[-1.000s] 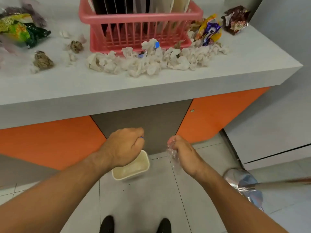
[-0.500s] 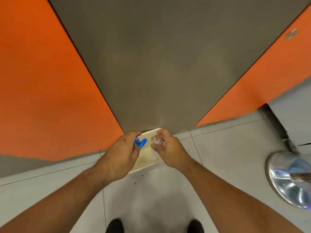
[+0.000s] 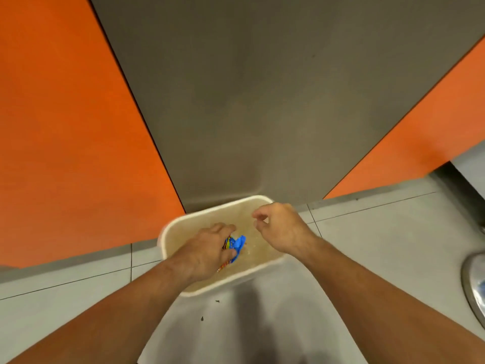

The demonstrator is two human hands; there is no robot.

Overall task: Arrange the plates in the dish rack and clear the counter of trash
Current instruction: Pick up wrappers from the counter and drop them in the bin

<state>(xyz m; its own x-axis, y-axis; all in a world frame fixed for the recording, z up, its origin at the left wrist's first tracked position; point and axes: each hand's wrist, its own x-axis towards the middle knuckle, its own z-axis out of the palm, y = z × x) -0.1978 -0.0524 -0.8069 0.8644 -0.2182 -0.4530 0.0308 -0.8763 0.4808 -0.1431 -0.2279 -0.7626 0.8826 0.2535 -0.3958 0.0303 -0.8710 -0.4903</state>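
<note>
Orange panels (image 3: 65, 127), two, flank a grey-brown panel (image 3: 262, 101); all three are cut off at the top of the view, so the worktop, rack and plates are out of sight. Floor (image 3: 380, 245): pale grey tile with dark joints, two small dark specks lying loose just in front of the bin. Metal disc (image 3: 475, 285) at the right edge, mostly cropped, function unclear. Bin (image 3: 168, 232): cream, rectangular, open-topped, standing on the floor against the foot of the grey-brown panel, long axis running lower left to upper right; its inside is stained and its bottom is hard to read behind both hands. Left hand (image 3: 207, 256): over the bin's near-left part, grip clamped on a wrapper (image 3: 237, 243), blue with yellow and red print, crumpled, its blue end poking out toward the right and sitting inside the bin's rim, directly above the opening. Judged, the coming move needs only a loosening of that grip, since the wrapper has the bin straight below it. Right hand (image 3: 282, 227): over the bin's far-right corner, fingers curled loosely with thumb and forefinger apart; nothing can be made out between them, though a clear film would be hard to see against the cream. How much trash already lies in the bin cannot be told.
</note>
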